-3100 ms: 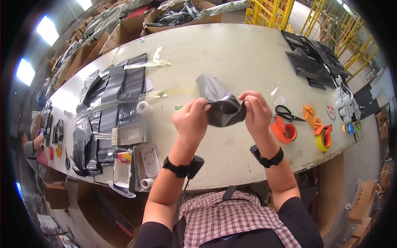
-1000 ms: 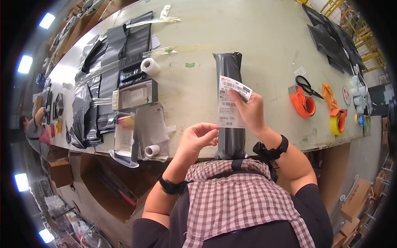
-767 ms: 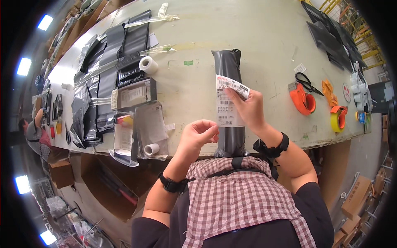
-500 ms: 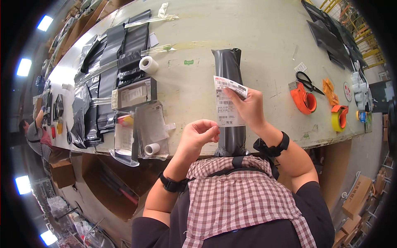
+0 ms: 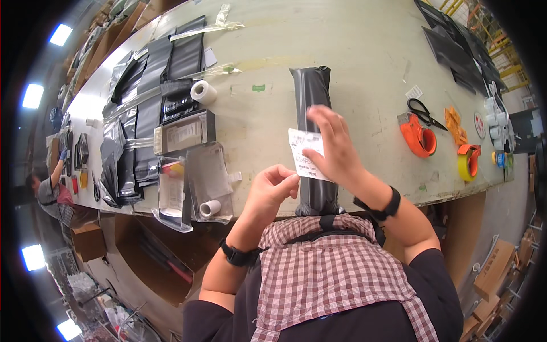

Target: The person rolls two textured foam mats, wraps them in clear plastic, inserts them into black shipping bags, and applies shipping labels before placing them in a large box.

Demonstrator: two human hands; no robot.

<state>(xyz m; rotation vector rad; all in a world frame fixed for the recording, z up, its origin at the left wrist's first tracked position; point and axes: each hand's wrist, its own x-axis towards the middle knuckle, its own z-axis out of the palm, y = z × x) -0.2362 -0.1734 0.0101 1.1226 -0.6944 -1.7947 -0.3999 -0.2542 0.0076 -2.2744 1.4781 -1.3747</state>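
Observation:
A long black plastic mailer bag [image 5: 312, 91] lies lengthwise on the table in front of me, its near end against my apron. Over its middle is a white printed shipping label [image 5: 301, 145], partly covered by my right hand. My left hand [image 5: 270, 191] is closed in a pinch at the label's lower left corner. With fingers stretched out and apart, my right hand [image 5: 336, 145] hovers over the label and bag, its thumb lying against the label.
To the right are an orange tape dispenser [image 5: 419, 137], black scissors [image 5: 424, 114] and a yellow tape roll [image 5: 467, 165]. On the left, black mailer bags [image 5: 151, 102], a white label roll [image 5: 203, 92] and an open box [image 5: 185, 134] lie together. A person [image 5: 54, 185] works at far left.
The label has come down and now lies lower, partly under my right hand. My right hand's fingers have opened and spread over it. My left hand has barely moved.

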